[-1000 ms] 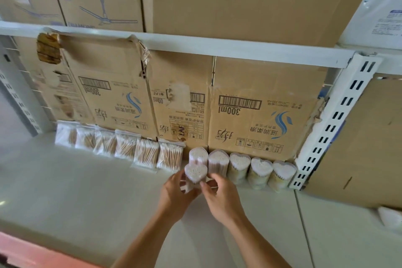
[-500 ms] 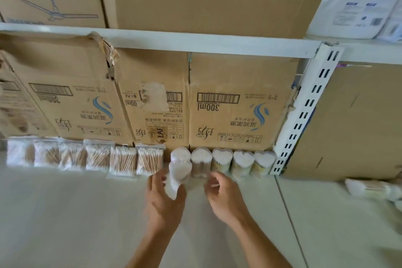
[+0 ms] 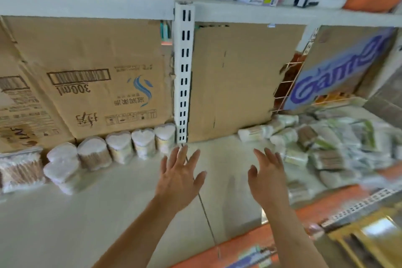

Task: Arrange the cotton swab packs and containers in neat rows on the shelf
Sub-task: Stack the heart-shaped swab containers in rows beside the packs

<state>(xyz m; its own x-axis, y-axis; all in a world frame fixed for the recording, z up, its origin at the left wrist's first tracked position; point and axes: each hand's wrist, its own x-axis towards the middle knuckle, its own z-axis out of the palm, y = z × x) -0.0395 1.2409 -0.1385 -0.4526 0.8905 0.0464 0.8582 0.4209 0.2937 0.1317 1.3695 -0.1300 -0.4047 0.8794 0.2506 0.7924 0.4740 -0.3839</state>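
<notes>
Heart-shaped cotton swab containers (image 3: pixel 121 148) stand in a row against the cardboard at the back of the white shelf (image 3: pixel 65 224). One more container (image 3: pixel 62 172) sits in front of the row's left end. A flat swab pack (image 3: pixel 20 169) stands at the far left. A loose heap of swab packs (image 3: pixel 322 150) lies on the right section of the shelf. My left hand (image 3: pixel 179 178) and my right hand (image 3: pixel 268 178) hover over the shelf's middle, both empty with fingers spread, the right one close to the heap.
Cardboard boxes (image 3: pixel 104 85) line the shelf's back. A white slotted upright (image 3: pixel 183 76) divides the two sections. An upper shelf (image 3: pixel 239 13) carries boxes and packages. An orange shelf edge (image 3: pixel 250 243) runs along the front right.
My left hand let go of the heart-shaped container, which now stands in front of the row. Both hands and the view have swung right toward the heap of packs.
</notes>
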